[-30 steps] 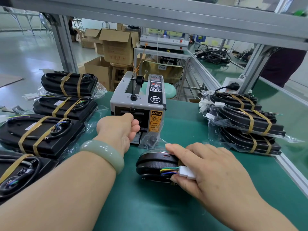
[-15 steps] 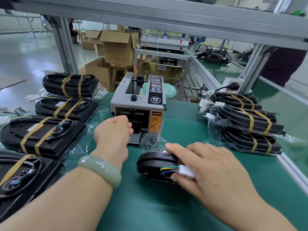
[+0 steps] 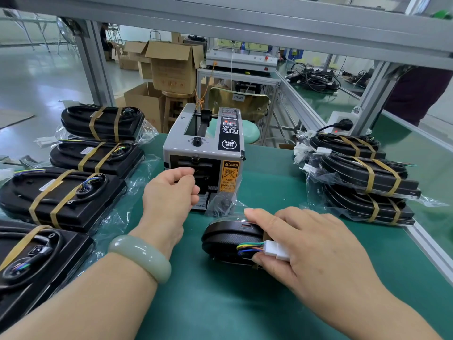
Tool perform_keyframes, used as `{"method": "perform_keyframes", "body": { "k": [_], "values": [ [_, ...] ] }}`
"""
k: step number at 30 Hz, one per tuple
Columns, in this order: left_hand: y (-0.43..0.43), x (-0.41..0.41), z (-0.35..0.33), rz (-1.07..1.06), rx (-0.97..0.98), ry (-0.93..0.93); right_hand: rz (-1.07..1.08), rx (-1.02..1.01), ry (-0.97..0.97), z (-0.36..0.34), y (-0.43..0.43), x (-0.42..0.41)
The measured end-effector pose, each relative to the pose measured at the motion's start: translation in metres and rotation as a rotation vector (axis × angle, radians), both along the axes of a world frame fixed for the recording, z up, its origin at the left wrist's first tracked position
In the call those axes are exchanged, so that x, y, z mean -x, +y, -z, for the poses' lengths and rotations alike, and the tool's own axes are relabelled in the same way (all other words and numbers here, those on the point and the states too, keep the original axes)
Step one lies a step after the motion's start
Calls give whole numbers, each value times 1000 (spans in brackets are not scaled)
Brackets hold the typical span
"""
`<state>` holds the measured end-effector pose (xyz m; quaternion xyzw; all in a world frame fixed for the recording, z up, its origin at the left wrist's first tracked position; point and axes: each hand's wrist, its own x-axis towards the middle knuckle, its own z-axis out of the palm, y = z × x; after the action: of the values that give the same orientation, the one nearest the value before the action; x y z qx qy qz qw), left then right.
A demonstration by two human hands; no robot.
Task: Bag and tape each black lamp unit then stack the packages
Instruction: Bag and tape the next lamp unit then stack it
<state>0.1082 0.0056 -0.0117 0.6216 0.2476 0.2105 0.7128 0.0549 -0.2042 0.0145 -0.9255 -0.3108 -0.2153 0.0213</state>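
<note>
— Where do we have the black oval lamp unit [image 3: 228, 235]?

— Low on the green bench mat [image 3: 220, 305], just our side of the grey box-shaped tape dispenser [image 3: 203, 149], inside a clear bag. Our right hand [image 3: 316, 249] grips it, fingers curled over the top and thumb underneath, pinning the white plastic connector [image 3: 277, 250] and its coloured wires against the side.

— And our left hand [image 3: 171, 195]?

— Up at the dispenser's front slot, fingers curled in, thumb against forefinger. We cannot tell whether a strip of tape sits in that pinch, because none shows.

— So which way does the lamp lie from it?

— Toward us and to the right, close by. Its long axis seems to run across the bench. One rounded end pokes out leftward from under our right hand, and the rest is hidden beneath the palm.

— Then we judge the left hand should bring the tape. It is nearer the slot, and the bare end faces it. The stack of taped black packages [image 3: 362, 179] sits well apart, to the right.
</note>
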Motion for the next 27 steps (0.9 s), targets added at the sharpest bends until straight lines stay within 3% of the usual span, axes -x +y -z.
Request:
{"method": "perform_keyframes", "body": {
  "k": [10, 27],
  "values": [
    [-3, 0, 0, -116, 36, -29, -2, -3, 10, -1, 0, 1],
    [2, -8, -3, -77, -17, 66, 4, -8, 2, -1, 1, 1]
  ]
}}
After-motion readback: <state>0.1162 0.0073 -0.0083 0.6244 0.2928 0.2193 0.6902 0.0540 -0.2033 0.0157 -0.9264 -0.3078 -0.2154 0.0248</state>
